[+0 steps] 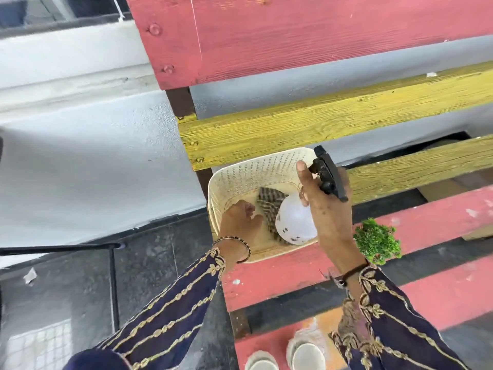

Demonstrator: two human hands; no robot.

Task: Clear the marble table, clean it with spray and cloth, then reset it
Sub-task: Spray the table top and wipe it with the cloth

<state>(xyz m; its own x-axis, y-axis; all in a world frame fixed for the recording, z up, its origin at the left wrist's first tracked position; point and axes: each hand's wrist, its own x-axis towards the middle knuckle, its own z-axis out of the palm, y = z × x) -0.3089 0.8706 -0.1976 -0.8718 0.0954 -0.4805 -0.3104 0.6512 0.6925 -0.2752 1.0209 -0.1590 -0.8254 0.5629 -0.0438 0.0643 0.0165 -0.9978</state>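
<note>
While the right hand (324, 209) grips the spray bottle (294, 222), the left hand (238, 220) hides its grip.

Both arms reach forward from the lower edge of the view, in dark sleeves (173, 303) with gold stitching. The left hand (240, 221) is the lower one, its back to the camera and its fingers curled under; whether they hold anything cannot be told. A thin bangle (234, 245) circles its wrist. The right hand (326, 209) is raised and grips the neck of a bottle (294, 222), one finger stretched upward. A dark band (353, 272) rings that wrist.
</note>
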